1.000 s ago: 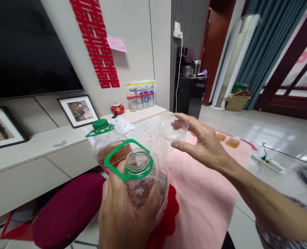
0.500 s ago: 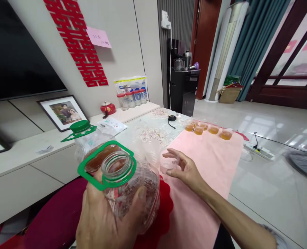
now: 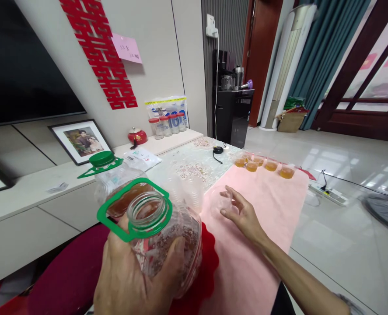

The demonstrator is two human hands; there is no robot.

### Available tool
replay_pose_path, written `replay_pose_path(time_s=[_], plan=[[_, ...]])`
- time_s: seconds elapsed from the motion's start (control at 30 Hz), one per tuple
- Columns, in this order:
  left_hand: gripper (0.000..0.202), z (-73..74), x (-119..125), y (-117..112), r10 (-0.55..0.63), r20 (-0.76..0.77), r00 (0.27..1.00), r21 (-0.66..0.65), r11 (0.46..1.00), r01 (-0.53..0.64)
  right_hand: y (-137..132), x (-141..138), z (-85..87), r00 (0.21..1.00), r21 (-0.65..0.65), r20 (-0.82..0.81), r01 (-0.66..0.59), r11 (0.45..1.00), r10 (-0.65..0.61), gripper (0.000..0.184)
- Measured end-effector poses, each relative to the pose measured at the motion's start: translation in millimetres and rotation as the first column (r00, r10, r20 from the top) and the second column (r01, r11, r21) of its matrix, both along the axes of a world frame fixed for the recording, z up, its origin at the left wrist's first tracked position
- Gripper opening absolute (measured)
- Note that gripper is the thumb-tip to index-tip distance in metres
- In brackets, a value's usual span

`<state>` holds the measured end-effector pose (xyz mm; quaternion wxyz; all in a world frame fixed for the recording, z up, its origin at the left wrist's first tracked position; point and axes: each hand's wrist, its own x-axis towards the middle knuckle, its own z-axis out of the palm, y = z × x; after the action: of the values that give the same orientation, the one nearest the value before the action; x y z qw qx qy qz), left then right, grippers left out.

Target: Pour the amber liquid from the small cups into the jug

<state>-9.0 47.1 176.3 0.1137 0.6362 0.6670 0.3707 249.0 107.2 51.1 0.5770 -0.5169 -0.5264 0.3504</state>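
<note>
Cup (image 3: 220, 202), small, clear plastic: a second ago held up in the air by the right hand (image 3: 242, 215), since lowered and now standing on, or just above, the pink cloth (image 3: 266, 245), just beside the stack of empty cups (image 3: 184, 191). Right hand half open, fingers curved loosely about the cup. Whether they grip its wall or have let go cannot be told, as the cup is nearly invisible against the cloth. Left hand (image 3: 131, 280) closed round the body of the open jug (image 3: 170, 245), unchanged; jug tilted, uncapped mouth toward the camera, green handle ring (image 3: 113, 217) at the neck. Judgement: cup brought down to the cloth near the jug mouth, apparently empty. Contents of the open jug unclear behind its speckled wall. Second jug (image 3: 115, 186), green-capped, largely hidden behind the first. Left wrist cut off by the lower edge. Filled cups (image 3: 262, 165) in a row at the cloth's far end, amber liquid.
</note>
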Motion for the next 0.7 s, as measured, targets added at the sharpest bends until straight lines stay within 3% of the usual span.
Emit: replay_pose_path(time_s=[0.27, 0.37, 0.7], plan=[[0.077, -0.4, 0.3, -0.3, 0.059, 0.0, 0.998, -0.034, 0.998, -0.059, 3.0, 6.5, -12.0, 0.998, -0.019, -0.065, 0.012, 1.0, -0.013, 0.073], [0.079, -1.0, -0.3, 0.7, 0.078, 0.01, 0.997, -0.066, 0.995, -0.077, 5.2, 9.5, -13.9, 0.999, -0.022, -0.025, 0.037, 0.999, -0.038, 0.08], [0.081, 0.1, -0.9, 0.2, 0.077, 0.016, 0.997, -0.092, 0.993, -0.075, 17.1, 16.9, -7.1, 0.988, 0.025, 0.15, 0.036, 0.999, -0.04, 0.078]])
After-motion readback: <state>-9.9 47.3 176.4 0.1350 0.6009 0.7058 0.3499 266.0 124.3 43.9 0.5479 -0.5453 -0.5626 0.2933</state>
